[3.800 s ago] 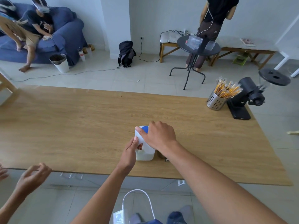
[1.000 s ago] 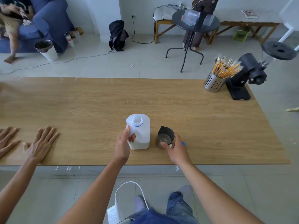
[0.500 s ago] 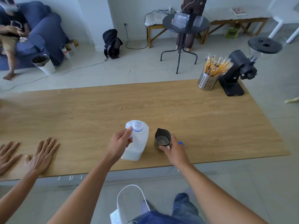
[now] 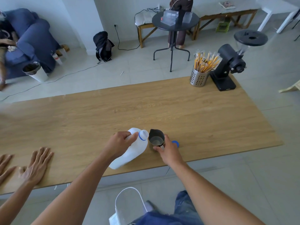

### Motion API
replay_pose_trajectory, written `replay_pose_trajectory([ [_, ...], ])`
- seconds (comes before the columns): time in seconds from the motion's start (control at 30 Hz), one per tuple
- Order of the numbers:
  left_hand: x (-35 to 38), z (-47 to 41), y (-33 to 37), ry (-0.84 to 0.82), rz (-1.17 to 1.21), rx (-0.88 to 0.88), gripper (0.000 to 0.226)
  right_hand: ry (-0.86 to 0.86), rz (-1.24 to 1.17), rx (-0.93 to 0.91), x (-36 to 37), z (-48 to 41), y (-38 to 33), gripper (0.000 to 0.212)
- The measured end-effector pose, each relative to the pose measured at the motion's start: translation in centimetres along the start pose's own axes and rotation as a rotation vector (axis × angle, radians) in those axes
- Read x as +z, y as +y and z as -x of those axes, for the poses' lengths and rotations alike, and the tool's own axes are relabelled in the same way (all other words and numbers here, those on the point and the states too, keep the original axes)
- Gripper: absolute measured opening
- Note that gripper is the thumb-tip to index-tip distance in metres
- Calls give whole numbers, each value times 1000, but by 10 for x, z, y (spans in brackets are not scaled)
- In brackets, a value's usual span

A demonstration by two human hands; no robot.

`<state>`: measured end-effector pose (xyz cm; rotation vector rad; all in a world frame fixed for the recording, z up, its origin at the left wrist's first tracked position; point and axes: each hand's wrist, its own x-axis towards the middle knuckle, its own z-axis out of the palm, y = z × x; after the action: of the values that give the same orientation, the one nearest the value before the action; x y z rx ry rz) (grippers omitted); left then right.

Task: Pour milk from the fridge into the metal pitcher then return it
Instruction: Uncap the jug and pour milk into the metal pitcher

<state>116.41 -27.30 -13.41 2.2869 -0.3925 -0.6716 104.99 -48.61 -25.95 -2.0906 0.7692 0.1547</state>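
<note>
Left hand (image 4: 119, 143) has its grip wrapped around the shoulder and handle of the white translucent plastic milk jug (image 4: 129, 151), which is uncapped and tipped over to the right, its blue-ringed mouth hanging just at the rim of the small dark metal pitcher (image 4: 156, 138); the jug's base is lifted back toward the near edge of the long wooden bench (image 4: 178, 111). Right hand (image 4: 168, 149) grips the pitcher by its near side, fingers closed on what looks like the handle, and steadies it on the bench surface. Inside the pitcher a pale layer shows at the bottom, though I cannot tell whether milk is flowing at this instant. A round blue plastic cap (image 4: 176, 143) lies on the bench just beside the right hand, on its far right side. My judgement is that the pour is only starting, and the risks come from the tilt: a wide jug mouth over a narrow pitcher can gulp and surge, sending milk over the rim or down the jug's side onto the wood. Should the right hand shift, the cap could be nudged toward the near edge. Another person's two flat hands (image 4: 37, 164) rest at the bench's near left edge, well apart. At the far right corner stand a perforated steel holder of yellow straws (image 4: 198, 78) and a black coffee grinder (image 4: 227, 69).
</note>
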Motion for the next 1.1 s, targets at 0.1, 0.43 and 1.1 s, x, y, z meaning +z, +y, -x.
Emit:
replay_pose_trajectory([
  [0.1, 9, -8, 0, 29, -91, 8, 59, -9, 26, -3, -5, 4, -2, 73],
  [0.43, 32, -32, -9, 32, -353, -37, 59, -10, 56, -17, -13, 8, -8, 75],
  [1.1, 40, -46, 12, 33, -485, -63, 62, -25, 132, -24, -25, 17, -21, 84],
])
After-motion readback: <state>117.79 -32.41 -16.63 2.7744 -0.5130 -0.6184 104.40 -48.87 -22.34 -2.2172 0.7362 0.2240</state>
